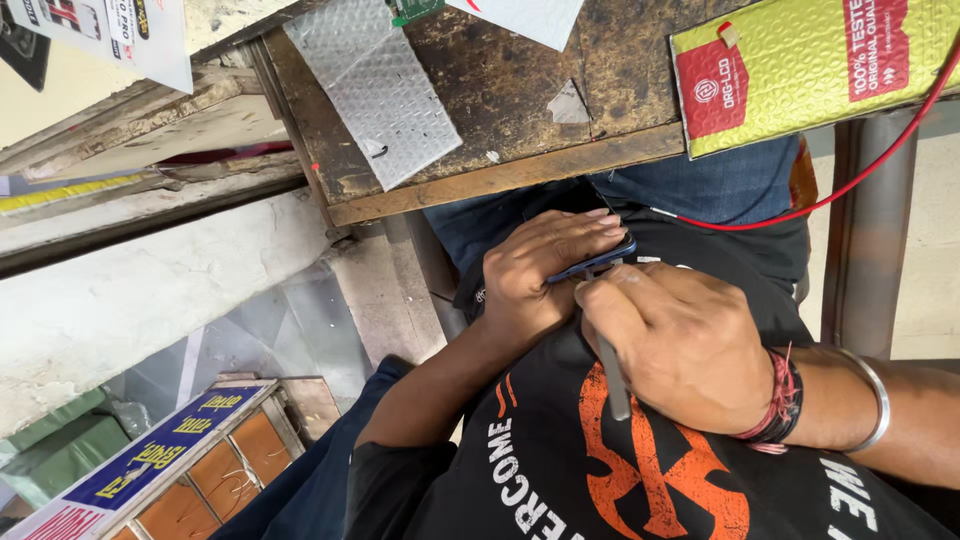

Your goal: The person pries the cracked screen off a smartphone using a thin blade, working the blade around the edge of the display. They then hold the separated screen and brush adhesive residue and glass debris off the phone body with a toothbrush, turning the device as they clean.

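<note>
Our left hand (535,275) grips the dark phone (592,262) edge-on; our right hand (690,345) clutches a thin metal tool (612,375) at its seam, best worked gently.

A padded envelope (815,65), yellow-green with red label panels (715,88), lies at two o'clock on the worn wooden surface (500,100), its lower edge jutting past the rim. At twelve o'clock a silvery bubble-wrap pouch (375,90) lies slanted on the same surface, with a white sheet (525,15) just above it at the frame's top. A white printed poster (120,30) hangs at eleven o'clock, and a long blue, white and red signboard (150,455) lies at seven o'clock.
</note>
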A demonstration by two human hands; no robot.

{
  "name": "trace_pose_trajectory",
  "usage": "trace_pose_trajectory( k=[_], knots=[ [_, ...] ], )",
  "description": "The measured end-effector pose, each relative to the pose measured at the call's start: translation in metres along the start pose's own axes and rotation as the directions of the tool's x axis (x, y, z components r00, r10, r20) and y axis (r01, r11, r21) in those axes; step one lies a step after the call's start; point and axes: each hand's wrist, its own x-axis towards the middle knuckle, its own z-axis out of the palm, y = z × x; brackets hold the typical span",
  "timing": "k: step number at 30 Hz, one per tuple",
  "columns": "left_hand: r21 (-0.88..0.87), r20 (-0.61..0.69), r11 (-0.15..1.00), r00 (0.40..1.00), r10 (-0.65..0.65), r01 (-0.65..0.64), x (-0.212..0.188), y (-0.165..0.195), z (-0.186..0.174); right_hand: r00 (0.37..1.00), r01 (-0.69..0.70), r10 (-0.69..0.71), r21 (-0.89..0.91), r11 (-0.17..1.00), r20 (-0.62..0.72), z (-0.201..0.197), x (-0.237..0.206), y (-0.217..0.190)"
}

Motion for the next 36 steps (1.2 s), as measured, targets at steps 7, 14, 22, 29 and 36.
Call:
trace_pose_trajectory(
  k=[7,14,22,29,36],
  knots=[
    [-0.018,-0.001,1.000,1.000,0.006,-0.006,0.001,0.002,0.000,0.999,0.032,-0.033,-0.033,0.999,-0.030,0.000,0.003,-0.001],
    [-0.023,-0.045,1.000,0.999,0.013,-0.014,0.001,0.003,-0.002,0.990,0.108,-0.101,0.063,0.992,-0.100,0.001,0.000,0.007],
    [-0.012,-0.076,1.000,0.997,0.019,-0.020,0.000,0.007,-0.008,0.979,-0.061,0.142,0.462,0.885,-0.144,0.004,-0.009,0.018],
    [-0.080,-0.071,0.997,0.997,-0.028,0.023,0.000,0.003,-0.013,0.950,-0.102,0.233,0.500,0.860,-0.207,0.008,-0.018,0.021],
    [-0.083,-0.075,0.996,0.997,-0.028,0.021,0.001,0.002,-0.014,0.964,-0.150,0.238,0.498,0.854,-0.118,0.007,-0.013,0.024]
  ],
)
